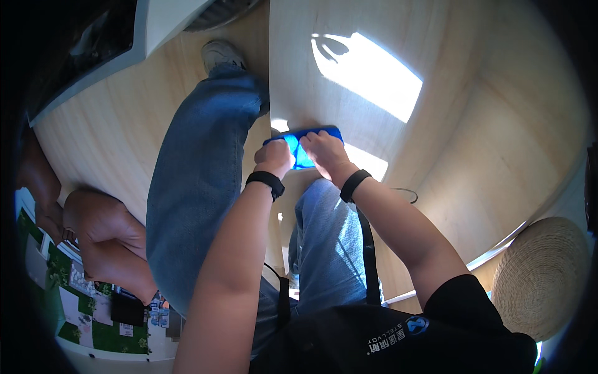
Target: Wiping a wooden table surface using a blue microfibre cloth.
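Note:
A blue cloth-like item (302,157), apparently folded, lies at the near edge of a pale wooden surface, partly lit by sunlight. At its left end my left hand (275,154) grips it with curled fingers. My right hand (323,148) has its fingers bent over the upper right part of the same item. The hands are a short way apart, with bright blue fabric showing between them. Each wrist wears a black band. Parts of the item are hidden under the fingers.
The pale wooden surface (448,117) extends ahead and right, with patches of sunlight. Denim-clad legs are below. A round woven seat or cushion (539,280) is at the lower right, brown leather-like furniture (110,233) at the left, and a dark-screened object (88,51) at the upper left.

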Motion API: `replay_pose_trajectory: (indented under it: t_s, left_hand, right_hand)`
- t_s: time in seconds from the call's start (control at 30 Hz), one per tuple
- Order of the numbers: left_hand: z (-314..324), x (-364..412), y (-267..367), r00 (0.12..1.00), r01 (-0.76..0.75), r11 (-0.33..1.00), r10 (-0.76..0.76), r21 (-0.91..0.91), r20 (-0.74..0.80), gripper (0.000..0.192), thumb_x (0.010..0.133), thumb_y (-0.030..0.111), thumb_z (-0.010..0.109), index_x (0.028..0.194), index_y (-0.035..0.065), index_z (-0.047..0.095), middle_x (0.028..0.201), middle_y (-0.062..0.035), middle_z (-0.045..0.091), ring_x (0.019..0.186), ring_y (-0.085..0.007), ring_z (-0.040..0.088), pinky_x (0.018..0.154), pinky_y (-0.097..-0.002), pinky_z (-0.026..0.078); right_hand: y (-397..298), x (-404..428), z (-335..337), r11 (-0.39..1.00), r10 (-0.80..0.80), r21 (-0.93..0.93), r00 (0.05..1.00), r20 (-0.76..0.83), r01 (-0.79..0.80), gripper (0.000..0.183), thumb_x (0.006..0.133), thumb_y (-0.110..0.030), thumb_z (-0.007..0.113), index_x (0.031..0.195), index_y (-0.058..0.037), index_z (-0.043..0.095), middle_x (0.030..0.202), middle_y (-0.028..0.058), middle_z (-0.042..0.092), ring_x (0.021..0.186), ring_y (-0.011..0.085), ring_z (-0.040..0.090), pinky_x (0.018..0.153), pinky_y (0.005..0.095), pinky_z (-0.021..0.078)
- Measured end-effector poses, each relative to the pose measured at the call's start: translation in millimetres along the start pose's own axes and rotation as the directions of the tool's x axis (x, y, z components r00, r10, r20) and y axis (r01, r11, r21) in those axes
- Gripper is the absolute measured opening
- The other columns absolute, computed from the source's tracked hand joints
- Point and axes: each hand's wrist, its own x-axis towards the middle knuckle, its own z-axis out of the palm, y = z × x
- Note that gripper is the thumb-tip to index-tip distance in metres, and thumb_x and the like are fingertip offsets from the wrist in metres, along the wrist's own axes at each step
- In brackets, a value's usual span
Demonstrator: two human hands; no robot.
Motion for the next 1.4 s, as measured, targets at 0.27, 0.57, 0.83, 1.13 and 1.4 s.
replay_pose_trajectory:
  t_s: [0.27, 0.57, 0.83, 1.13, 1.4]
  left_hand:
    - [-40.1, 2.4, -0.1, 1.0, 0.01, 1.0, -0.01, 0.017, 0.005, 0.026, 0.086, 0.023, 0.061, 0.097, 0.0036, 0.073, 0.104, -0.0194, 0.07, 0.101, -0.0356, 0.067, 0.083, -0.0441, 0.055]
    - [-16.4, 6.9, 9.6, 0.984, 0.115, 0.992, -0.108, -0.047, 0.142, 0.031, 0.084, 0.019, 0.059, 0.108, 0.0056, 0.071, 0.115, -0.0205, 0.067, 0.11, -0.0364, 0.064, 0.091, -0.0442, 0.052]
    - [-103.2, 23.3, 78.9, 0.971, -0.169, 0.986, 0.166, -0.006, -0.171, 0.024, 0.087, 0.019, 0.056, 0.097, 0.0037, 0.072, 0.097, -0.0208, 0.07, 0.092, -0.0384, 0.068, 0.082, -0.0471, 0.054]
    - [-135.2, 59.7, 107.4, 0.852, -0.345, 0.934, 0.351, 0.088, -0.387, 0.028, 0.095, 0.022, 0.05, 0.085, 0.005, 0.07, 0.086, -0.0167, 0.07, 0.082, -0.0378, 0.068, 0.072, -0.0472, 0.054]
    - [-144.9, 49.6, 100.9, 0.88, -0.34, 0.928, 0.371, 0.153, -0.297, 0.029, 0.098, 0.026, 0.049, 0.088, 0.0051, 0.066, 0.083, -0.0164, 0.069, 0.08, -0.0375, 0.067, 0.07, -0.0476, 0.054]
  right_hand:
    - [6.4, 28.4, -20.6, 0.983, 0.093, 0.148, 0.989, 0.117, -0.11, 0.01, 0.077, -0.005, 0.062, 0.079, -0.008, 0.072, 0.082, 0.0129, 0.071, 0.079, 0.0284, 0.071, 0.068, 0.0373, 0.057]
    - [-9.4, -3.9, 5.3, 0.98, 0.101, 0.156, 0.981, 0.165, -0.127, 0.006, 0.079, -0.006, 0.061, 0.081, -0.0055, 0.066, 0.084, 0.0123, 0.069, 0.082, 0.0294, 0.07, 0.072, 0.0365, 0.0567]
    - [65.3, 32.9, -43.6, 0.941, 0.32, 0.242, 0.862, -0.394, -0.238, 0.006, 0.079, -0.006, 0.055, 0.084, -0.0039, 0.058, 0.084, 0.0122, 0.06, 0.086, 0.0305, 0.061, 0.073, 0.0391, 0.0493]
    - [93.9, 52.8, -78.8, 0.902, 0.411, 0.341, 0.762, -0.5, -0.264, 0.012, 0.086, -0.011, 0.056, 0.097, -0.0064, 0.055, 0.094, 0.0149, 0.054, 0.089, 0.033, 0.056, 0.078, 0.0414, 0.0491]
    - [107.6, 75.0, -101.8, 0.94, 0.337, 0.207, 0.821, -0.461, -0.27, 0.015, 0.085, -0.019, 0.057, 0.093, -0.0065, 0.052, 0.09, 0.0135, 0.053, 0.087, 0.031, 0.055, 0.073, 0.0421, 0.0458]
